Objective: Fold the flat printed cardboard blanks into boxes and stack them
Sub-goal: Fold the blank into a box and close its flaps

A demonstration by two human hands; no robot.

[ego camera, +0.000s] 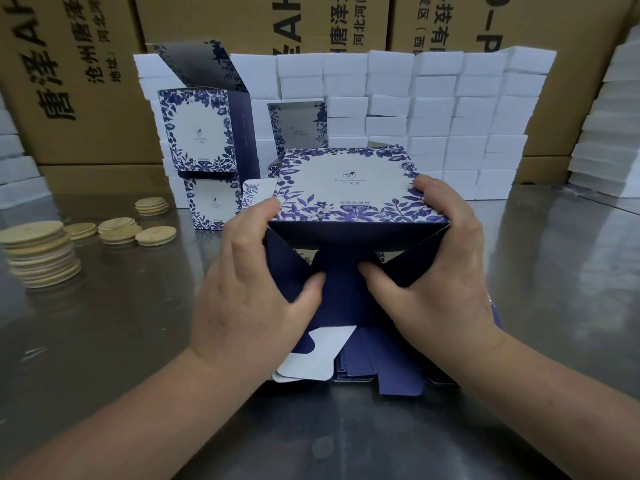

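Observation:
A blue-and-white floral printed box is held on its side in the middle, its open end with dark blue flaps facing me. My left hand grips its left edge, thumb pressing a bottom flap inward. My right hand grips the right edge, thumb pressing the opposite flap. Beneath them lies a pile of flat blanks. Two folded boxes stand stacked at the back left: the upper one has its lid flap raised, the lower one sits under it. Another folded box stands behind.
Stacks of round wooden lids and loose lids lie on the steel table at left. A wall of white foam blocks lines the back, with brown shipping cartons behind it.

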